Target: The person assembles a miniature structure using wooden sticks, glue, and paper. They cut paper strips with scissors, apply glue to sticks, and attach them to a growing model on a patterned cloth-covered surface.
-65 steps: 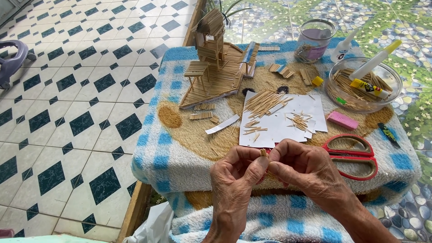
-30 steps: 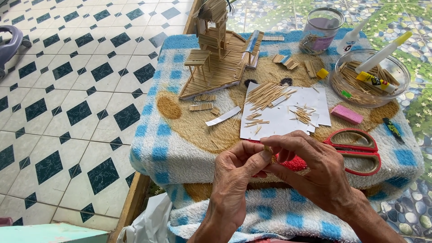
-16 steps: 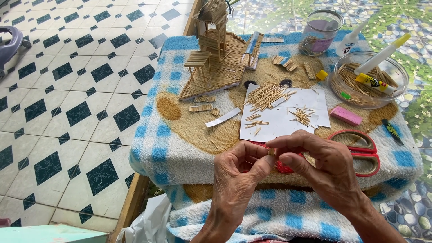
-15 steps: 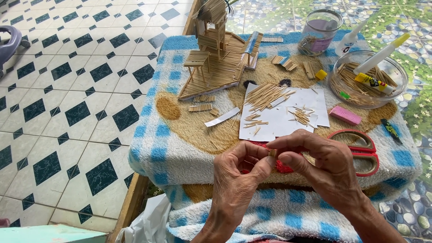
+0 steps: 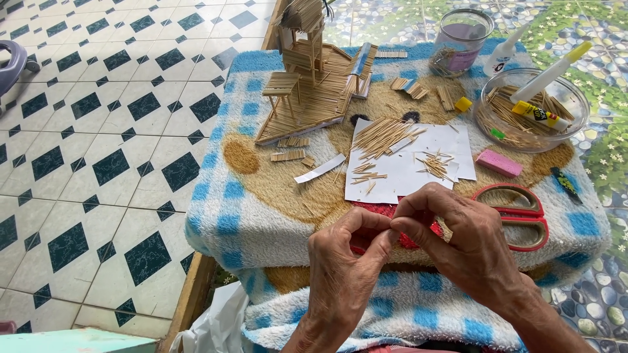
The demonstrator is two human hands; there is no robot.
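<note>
Low in the middle of the frame, the left hand (image 5: 343, 261) and right hand (image 5: 468, 245) meet fingertip to fingertip over the towel (image 5: 261, 196), pinched together on something too small to make out, probably a thin stick like those on the white paper (image 5: 399, 173). Its direction and long axis are hidden by the fingers. Judging by the pinch, a light, steady grip near the piece's ends would suit best. Red scissors (image 5: 523, 216) lie just right.

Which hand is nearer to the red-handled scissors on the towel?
Right. The right hand lies just beside the red-handled scissors, partly covering one handle's edge; the left hand is farther away, across from them.
</note>
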